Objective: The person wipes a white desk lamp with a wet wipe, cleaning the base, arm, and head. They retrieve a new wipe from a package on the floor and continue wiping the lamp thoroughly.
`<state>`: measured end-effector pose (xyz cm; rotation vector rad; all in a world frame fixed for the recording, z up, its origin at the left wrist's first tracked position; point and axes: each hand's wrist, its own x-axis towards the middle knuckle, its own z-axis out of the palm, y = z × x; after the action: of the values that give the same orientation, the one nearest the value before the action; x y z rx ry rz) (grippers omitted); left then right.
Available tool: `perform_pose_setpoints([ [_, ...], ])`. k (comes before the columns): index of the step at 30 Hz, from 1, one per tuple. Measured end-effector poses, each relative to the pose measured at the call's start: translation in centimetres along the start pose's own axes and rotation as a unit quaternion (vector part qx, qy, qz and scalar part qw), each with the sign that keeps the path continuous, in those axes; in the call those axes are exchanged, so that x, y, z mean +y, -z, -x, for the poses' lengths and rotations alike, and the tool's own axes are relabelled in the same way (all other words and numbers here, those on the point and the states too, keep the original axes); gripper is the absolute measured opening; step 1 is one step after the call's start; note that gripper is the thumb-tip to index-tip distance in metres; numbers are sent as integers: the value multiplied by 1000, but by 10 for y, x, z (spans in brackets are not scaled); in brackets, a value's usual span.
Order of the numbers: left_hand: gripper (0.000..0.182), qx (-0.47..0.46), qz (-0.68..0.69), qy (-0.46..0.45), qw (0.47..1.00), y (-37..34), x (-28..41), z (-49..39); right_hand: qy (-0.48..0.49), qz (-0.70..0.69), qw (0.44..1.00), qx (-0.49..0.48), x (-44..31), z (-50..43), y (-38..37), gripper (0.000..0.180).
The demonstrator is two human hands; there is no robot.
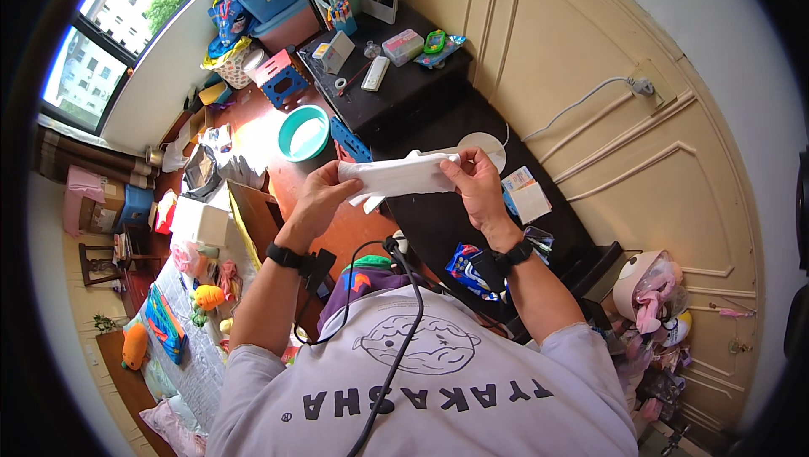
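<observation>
A folded white cloth or wipe (pixel 398 178) is stretched level between my two hands. My left hand (pixel 322 195) pinches its left end between thumb and fingers. At the other end, my right hand (pixel 477 182) grips it the same way, thumb on top. Just behind the cloth, pale narrow parts of another object show at its upper and lower edges, mostly hidden. A round white disc (pixel 485 146), perhaps a lamp base, stands on the black desk (pixel 442 223) beyond my right hand. Black bands with small devices circle both wrists.
A green basin (pixel 304 133) and a folding stool (pixel 282 80) stand on the reddish floor. The raised desk section holds a remote control (pixel 375 73) and a pink-and-clear box (pixel 403 47). A bed (pixel 189 330) with soft toys lies left. Black cables hang before my chest.
</observation>
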<state>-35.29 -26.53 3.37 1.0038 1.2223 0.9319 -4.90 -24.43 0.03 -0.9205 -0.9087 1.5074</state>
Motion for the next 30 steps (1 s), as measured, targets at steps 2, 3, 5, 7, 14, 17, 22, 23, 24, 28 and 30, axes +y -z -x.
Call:
perform_pose_setpoints([
  [2,53,41,-41,6,998,9,1,16,-11,10,1000,-5,9,6,-8,32],
  [3,83,23,-34,-10,999,13,0,23,-24,60,997,-34,13,9,-12,39],
  [5,94,0,-319,-123,940,21,-11,30,-28,75,987,-142,23,12,-20,38],
  [7,53,-60,-446,-70,890,30,-31,27,-41,126,970,-202,40,9,-29,27],
  [14,23,176,-108,90,974,80,-106,-9,-375,219,901,7,128,-28,-10,52],
  [17,27,233,-132,53,962,70,-122,-36,-350,88,933,-19,173,-45,-8,79],
  [22,43,138,-69,18,988,15,-138,-97,-274,33,959,68,191,-65,-15,68],
  [23,45,106,-57,-10,993,8,-140,-107,-260,38,963,60,184,-65,-15,67],
  [24,49,67,-70,-30,995,3,-142,-113,-252,44,965,61,174,-65,-13,66],
  [28,29,-6,-283,-37,959,-3,-133,-130,-248,-23,966,66,132,-70,-11,65],
  [30,29,-20,-303,-71,950,-9,-117,-135,-252,-50,962,97,113,-75,-13,66],
])
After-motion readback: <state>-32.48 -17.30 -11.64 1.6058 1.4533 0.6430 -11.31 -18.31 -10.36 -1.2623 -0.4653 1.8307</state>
